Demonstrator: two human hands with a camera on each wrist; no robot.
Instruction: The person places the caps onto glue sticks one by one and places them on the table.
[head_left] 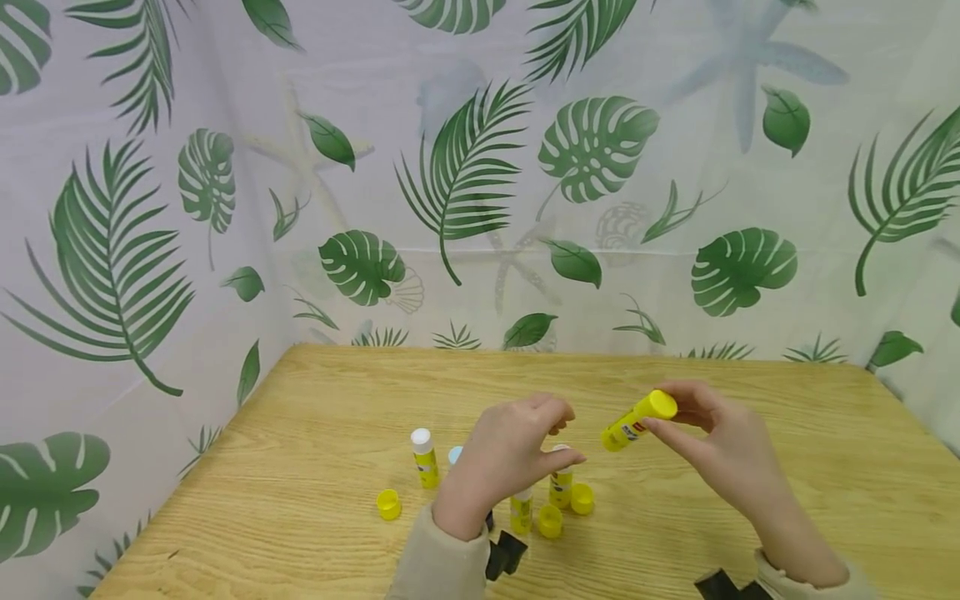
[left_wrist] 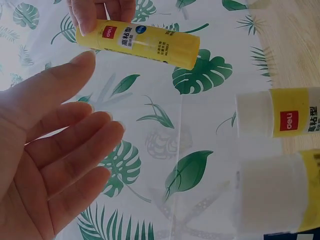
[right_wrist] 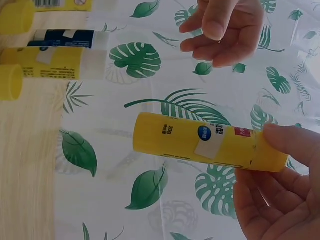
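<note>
My right hand (head_left: 723, 442) pinches a yellow glue stick (head_left: 626, 431) between thumb and fingers at its capped end, tilted in the air above the table. Facing it, my left hand (head_left: 510, 442) holds nothing; its fingers are loosely bent and its thumb stands apart. Beneath and beside the left hand stand several glue sticks with white tops, such as one by its wrist (head_left: 522, 510) and one under its thumb (head_left: 561, 487). Another glue stick (head_left: 424, 460) stands to the left. The left hand partly hides a pale-blue-topped stick (head_left: 455, 454).
Two yellow caps (head_left: 551, 522) sit on the wooden table (head_left: 750, 400) by the standing sticks. A third yellow cap (head_left: 388, 504) lies farther left. Behind the table hangs a white cloth (head_left: 480, 325) printed with green leaves.
</note>
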